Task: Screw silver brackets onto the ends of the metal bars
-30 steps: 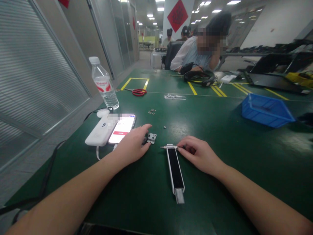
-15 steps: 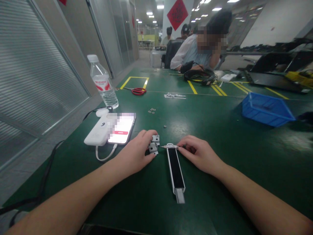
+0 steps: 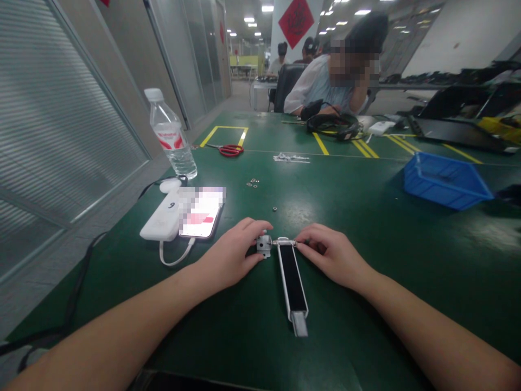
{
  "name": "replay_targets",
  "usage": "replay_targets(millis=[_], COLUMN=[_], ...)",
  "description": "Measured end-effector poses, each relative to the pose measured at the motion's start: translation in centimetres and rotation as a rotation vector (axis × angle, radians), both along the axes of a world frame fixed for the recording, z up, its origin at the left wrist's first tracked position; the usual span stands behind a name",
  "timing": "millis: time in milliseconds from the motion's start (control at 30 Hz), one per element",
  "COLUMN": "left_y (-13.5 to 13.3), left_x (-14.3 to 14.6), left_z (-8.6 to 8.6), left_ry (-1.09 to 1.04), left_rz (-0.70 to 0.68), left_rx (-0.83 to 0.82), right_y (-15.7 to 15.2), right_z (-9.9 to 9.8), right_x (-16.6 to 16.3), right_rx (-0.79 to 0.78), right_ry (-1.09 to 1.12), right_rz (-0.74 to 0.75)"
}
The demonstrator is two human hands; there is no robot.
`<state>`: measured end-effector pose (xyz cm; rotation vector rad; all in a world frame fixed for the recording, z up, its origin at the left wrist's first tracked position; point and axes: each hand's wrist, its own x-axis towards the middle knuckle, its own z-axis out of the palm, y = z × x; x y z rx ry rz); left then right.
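My left hand (image 3: 234, 252) is closed on a small silver metal bracket (image 3: 264, 247) with holes, held between thumb and fingers. The bracket is right at the tip of a thin metal pin (image 3: 275, 243); whether the two touch I cannot tell. That pin runs crosswise through the top end of a long bar (image 3: 293, 282) with a black face and white edges, lying on the table. At the pin's other end, the thumb and fingers of my right hand (image 3: 336, 252) are pinched; its fingertips partly hide what they grip. A small nut (image 3: 274, 209) lies beyond.
Several small rings (image 3: 253, 183) lie farther back. To the left are a phone (image 3: 201, 217), a white power bank (image 3: 160, 217) and a water bottle (image 3: 173, 141). Red scissors (image 3: 231, 151), a blue bin (image 3: 448, 182) and a seated person (image 3: 321, 87) are farther off.
My left hand has moved right and turned the bracket, bringing it up to the pin's tip. The right hand and the bar have stayed in place.
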<state>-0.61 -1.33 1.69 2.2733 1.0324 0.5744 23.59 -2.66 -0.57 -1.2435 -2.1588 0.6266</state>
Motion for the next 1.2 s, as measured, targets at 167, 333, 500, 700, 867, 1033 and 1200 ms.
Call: replay_targets(millis=[167, 333, 500, 700, 867, 1033, 1200], left_y=[0.2, 0.2, 0.2, 0.3, 0.1, 0.2, 1.3], left_x=[0.1, 0.1, 0.1, 0.1, 0.1, -0.1, -0.7], left_z=[-0.3, -0.3, -0.4, 0.0, 0.5, 0.6, 0.2], left_ry=[-0.027, -0.01, 0.023, 0.07, 0.103, 0.071, 0.135], left_rz=[-0.038, -0.043, -0.074, -0.103, -0.116, -0.067, 0.052], left_rx=[0.022, 0.038, 0.062, 0.093, 0.113, 0.171, 0.261], right_y=[0.0, 0.0, 0.0, -0.2, -0.2, -0.2, -0.1], right_z=[0.0, -0.1, 0.1, 0.2, 0.3, 0.5, 0.4], right_x=[0.0, 0.0, 0.0, 0.0, 0.0, 0.2, 0.2], right_rx=[-0.003, -0.008, 0.011, 0.008, 0.007, 0.015, 0.012], right_ry=[-0.007, 0.003, 0.018, 0.055, 0.057, 0.025, 0.004], right_rz=[-0.003, 0.0, 0.011, 0.016, 0.008, -0.009, -0.041])
